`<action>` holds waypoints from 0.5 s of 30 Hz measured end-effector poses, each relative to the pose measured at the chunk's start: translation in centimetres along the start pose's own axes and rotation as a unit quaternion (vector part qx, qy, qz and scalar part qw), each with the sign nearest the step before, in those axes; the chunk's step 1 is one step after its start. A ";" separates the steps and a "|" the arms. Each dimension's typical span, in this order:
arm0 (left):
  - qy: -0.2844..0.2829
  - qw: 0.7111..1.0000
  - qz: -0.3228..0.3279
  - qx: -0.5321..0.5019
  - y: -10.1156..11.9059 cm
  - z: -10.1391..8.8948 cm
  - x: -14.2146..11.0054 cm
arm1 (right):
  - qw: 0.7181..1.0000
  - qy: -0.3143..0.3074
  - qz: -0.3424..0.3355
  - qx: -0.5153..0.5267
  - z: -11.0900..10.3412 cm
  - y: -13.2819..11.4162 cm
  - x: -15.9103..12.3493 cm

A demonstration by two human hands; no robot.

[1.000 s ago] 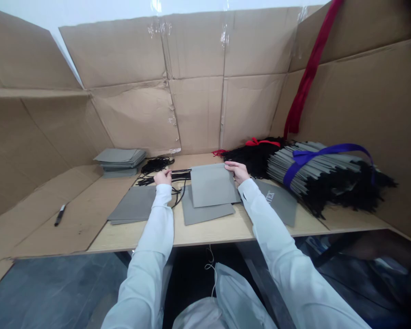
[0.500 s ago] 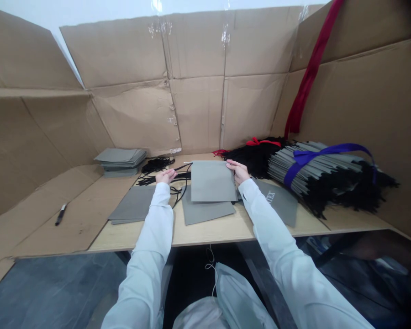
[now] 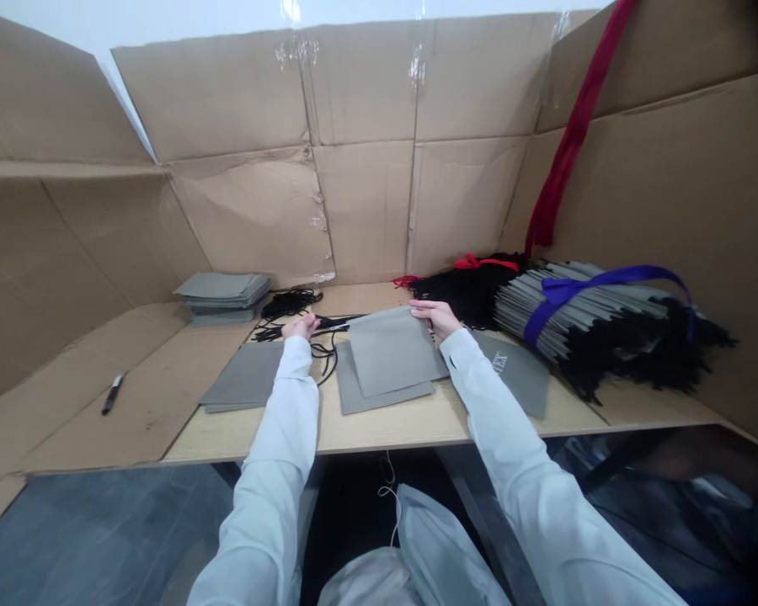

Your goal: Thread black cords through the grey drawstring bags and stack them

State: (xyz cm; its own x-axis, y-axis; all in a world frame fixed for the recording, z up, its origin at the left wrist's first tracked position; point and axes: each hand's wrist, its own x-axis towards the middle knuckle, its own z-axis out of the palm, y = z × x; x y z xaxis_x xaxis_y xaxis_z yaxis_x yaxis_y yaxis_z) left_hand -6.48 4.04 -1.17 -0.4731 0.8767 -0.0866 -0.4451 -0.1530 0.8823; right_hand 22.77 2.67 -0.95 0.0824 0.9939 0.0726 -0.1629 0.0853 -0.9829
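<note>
My right hand point(image 3: 435, 318) lies over the top edge of a flat grey bag point(image 3: 392, 351), holding it, and the bag sits tilted on a second grey bag point(image 3: 385, 391). My left hand point(image 3: 301, 326) is closed on a black cord point(image 3: 338, 322), which trails in loops beside the tilted bag. Another flat grey bag point(image 3: 243, 376) lies under and left of my left wrist. To the right of my right forearm lies a grey bag with printed lettering point(image 3: 518, 374). Both white sleeves reach in from the bottom of the view.
On the light wooden table point(image 3: 385, 429) stand a stack of grey bags point(image 3: 221, 289), a black cord coil point(image 3: 290, 303), and a purple-strapped bundle of grey bags point(image 3: 581, 311). A black marker point(image 3: 112, 394) lies on cardboard point(image 3: 101, 429) left. Cardboard walls surround the table.
The top grey bag has turned from square to tilted, its right top corner rising, and my right hand has shifted slightly left. The black cord in my left hand has shifted.
</note>
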 end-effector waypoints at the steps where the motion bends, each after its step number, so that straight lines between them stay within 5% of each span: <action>1: 0.004 1.000 -0.003 0.005 0.0 0.0 0.1 | 1.000 0.001 -0.009 -0.019 0.0 0.1 0.1; 15: -0.043 0.982 -0.005 0.181 -1.5 -0.2 0.5 | 0.991 0.056 -0.079 -0.088 -0.5 1.4 1.4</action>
State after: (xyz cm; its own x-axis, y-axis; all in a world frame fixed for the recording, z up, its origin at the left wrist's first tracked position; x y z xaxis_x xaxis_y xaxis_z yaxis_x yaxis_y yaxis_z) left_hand -6.19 4.65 -2.59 -0.3967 0.9153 -0.0697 -0.1417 0.0139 0.9898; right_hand 23.12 4.17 -2.28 0.2034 0.9546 0.2177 0.0345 0.2152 -0.9760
